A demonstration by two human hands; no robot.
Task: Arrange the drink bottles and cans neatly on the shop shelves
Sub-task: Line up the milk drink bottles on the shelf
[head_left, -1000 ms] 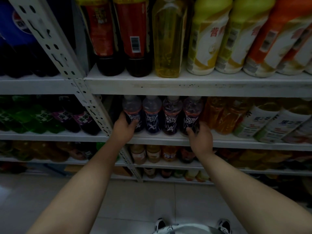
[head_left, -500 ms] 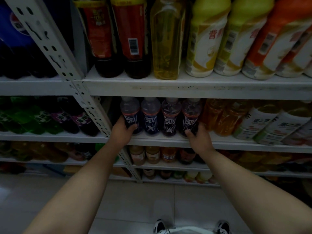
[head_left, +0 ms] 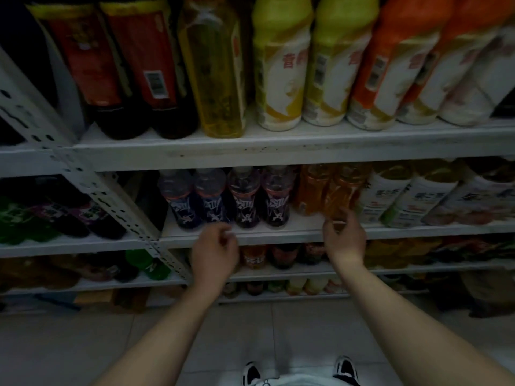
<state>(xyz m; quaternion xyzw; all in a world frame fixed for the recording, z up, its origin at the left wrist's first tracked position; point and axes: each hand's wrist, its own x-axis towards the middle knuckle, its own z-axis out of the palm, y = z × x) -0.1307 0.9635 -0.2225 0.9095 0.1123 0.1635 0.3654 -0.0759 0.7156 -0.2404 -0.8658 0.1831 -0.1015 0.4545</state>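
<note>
Several small dark bottles with blue and purple labels (head_left: 228, 200) stand in a row on the middle shelf (head_left: 404, 232). Right of them are two orange drink bottles (head_left: 338, 190). My left hand (head_left: 216, 253) hangs in front of the shelf edge below the dark bottles, its fingers loosely curled and holding nothing. My right hand (head_left: 344, 236) is at the base of the nearer orange bottle, thumb on its left and fingers on its right.
Large bottles (head_left: 281, 73) with red, yellow, green and orange labels fill the top shelf. White-labelled bottles (head_left: 418, 199) lean at the right of the middle shelf. A perforated upright post (head_left: 111, 196) divides off the left bay with green bottles (head_left: 25, 221). Lower shelves hold small bottles; below is tiled floor (head_left: 264, 330).
Both hands let go of the dark bottle row. My left hand drew back below the shelf edge. My right hand moved right onto the orange bottle. The view moved closer.
</note>
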